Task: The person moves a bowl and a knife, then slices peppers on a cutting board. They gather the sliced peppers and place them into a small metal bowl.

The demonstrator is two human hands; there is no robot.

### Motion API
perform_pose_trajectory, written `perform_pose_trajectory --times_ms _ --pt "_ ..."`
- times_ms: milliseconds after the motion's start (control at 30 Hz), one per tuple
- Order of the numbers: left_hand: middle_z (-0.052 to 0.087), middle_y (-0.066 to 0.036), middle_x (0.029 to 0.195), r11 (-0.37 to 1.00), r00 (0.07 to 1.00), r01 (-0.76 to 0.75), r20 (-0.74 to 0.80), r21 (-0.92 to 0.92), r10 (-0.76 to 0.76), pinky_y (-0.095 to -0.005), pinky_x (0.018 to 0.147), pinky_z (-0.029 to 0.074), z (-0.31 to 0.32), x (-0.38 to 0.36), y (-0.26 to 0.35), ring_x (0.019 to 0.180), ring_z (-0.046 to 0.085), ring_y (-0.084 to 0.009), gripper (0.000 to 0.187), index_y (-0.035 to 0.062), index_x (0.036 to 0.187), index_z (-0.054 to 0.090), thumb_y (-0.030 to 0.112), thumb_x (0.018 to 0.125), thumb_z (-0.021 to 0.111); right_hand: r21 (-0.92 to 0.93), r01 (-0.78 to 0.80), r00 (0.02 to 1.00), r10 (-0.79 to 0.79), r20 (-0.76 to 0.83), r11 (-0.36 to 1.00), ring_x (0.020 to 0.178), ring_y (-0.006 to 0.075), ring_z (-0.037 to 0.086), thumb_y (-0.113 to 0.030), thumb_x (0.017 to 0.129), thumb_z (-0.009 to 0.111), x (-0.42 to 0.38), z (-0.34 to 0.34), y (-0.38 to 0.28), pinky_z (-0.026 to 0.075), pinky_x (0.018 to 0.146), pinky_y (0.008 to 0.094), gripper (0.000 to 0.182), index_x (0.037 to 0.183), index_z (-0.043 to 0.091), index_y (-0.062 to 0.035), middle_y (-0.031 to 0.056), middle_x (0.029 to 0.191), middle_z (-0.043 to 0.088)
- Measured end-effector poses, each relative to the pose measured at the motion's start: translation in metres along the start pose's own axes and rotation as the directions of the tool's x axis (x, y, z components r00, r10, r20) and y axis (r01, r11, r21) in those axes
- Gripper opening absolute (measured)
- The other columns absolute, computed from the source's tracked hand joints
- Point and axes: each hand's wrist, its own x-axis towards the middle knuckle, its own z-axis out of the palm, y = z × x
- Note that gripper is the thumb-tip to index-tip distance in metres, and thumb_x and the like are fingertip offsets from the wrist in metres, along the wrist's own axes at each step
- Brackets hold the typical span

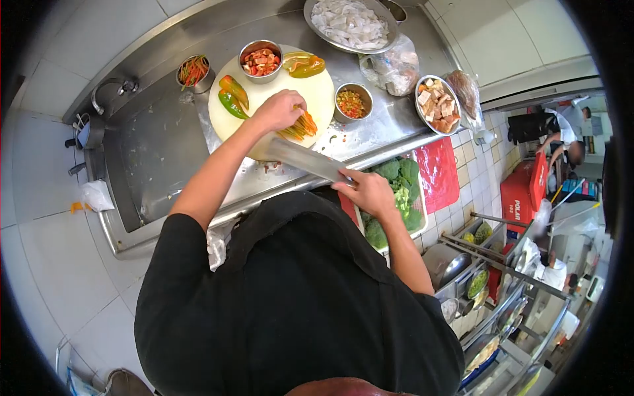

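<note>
My left hand [281,111] has its fingers curled over a bunch of orange and green pepper strips [304,127], pressing them on the round cutting board [228,76]. In my right hand [371,191] is the handle end of a broad-bladed knife [304,160], slightly blurred, its blade pointing left across the board's near edge. Pepper halves, green and orange [232,97], lie left of my left hand. Behind it are more yellow-green pepper pieces [304,65] and a metal bowl of chopped red pieces [261,61]. A bowl of finely diced pepper [352,103] stands to the right.
A sink [152,145] lies left, beside a bowl of strips [195,72]. Beyond the board are a bowl of white strips [350,25], a plastic bag [394,66] and a bowl of cubes [437,105]. Broccoli [399,191] fills a crate below; shelving [502,264] and people are right.
</note>
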Motion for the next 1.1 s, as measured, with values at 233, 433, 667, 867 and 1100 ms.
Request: perform_pose_trajectory --times_ms 233,433,667,867,1100 --pt "0.044 -0.012 0.164 0.9 0.845 -0.38 0.476 0.215 0.243 -0.0519 0.121 0.032 -0.003 -0.001 -0.017 0.15 0.04 -0.0327 0.09 0.0097 0.16 0.041 0.024 0.082 0.082 0.645 -0.366 0.916 0.381 0.124 0.671 0.054 0.0131 0.058 -0.04 0.107 0.061 -0.063 0.01 0.079 0.045 0.052 0.0304 0.042 0.121 0.074 -0.0018 0.0048 0.066 0.063" --pt "0.057 -0.009 0.152 0.913 0.93 -0.35 0.191 0.21 0.313 -0.0468 0.116 0.038 0.028 -0.044 -0.057 0.14 0.048 -0.0321 0.07 0.0082 0.151 0.055 0.026 0.088 0.078 0.777 -0.364 0.884 0.452 0.116 0.513 0.048 0.0088 0.048 -0.039 0.11 0.056 -0.052 0.03 0.055 0.039 0.046 0.0282 0.039 0.103 0.07 -0.0028 0.0001 0.062 0.054" --pt "0.067 -0.011 0.125 0.952 0.894 0.233 -0.429 0.199 -0.129 -0.0431 0.099 0.046 0.085 -0.056 0.009 0.116 0.059 -0.0296 0.05 0.0068 0.134 0.068 0.025 0.088 0.076 0.724 -0.361 0.917 0.367 0.159 0.588 0.051 0.014 0.056 -0.04 0.108 0.059 0.013 0.036 0.013 0.045 0.051 0.0325 0.041 0.098 0.066 -0.0001 0.005 0.065 0.059" --pt "0.068 -0.015 0.119 0.993 0.88 0.02 -0.473 0.113 0.036 -0.044 0.101 0.049 0.077 -0.054 -0.014 0.114 0.062 -0.0328 0.052 -0.0023 0.127 0.069 0.021 0.082 0.082 0.411 -0.277 0.959 0.275 0.065 0.868 0.085 0.0383 0.074 -0.032 0.098 0.069 0.051 0.04 -0.011 0.056 0.079 0.0462 0.047 0.13 0.066 0.0026 0.0244 0.087 0.074" --pt "0.068 -0.016 0.119 0.998 0.903 -0.025 -0.427 0.066 0.05 -0.0423 0.1 0.051 0.079 -0.073 -0.02 0.114 0.063 -0.0344 0.052 -0.0025 0.128 0.067 0.014 0.081 0.083 0.49 -0.263 0.965 0.218 0.148 0.831 0.072 0.027 0.07 -0.032 0.101 0.067 0.044 0.044 -0.002 0.055 0.071 0.0412 0.042 0.128 0.068 0.0001 0.0175 0.081 0.07"
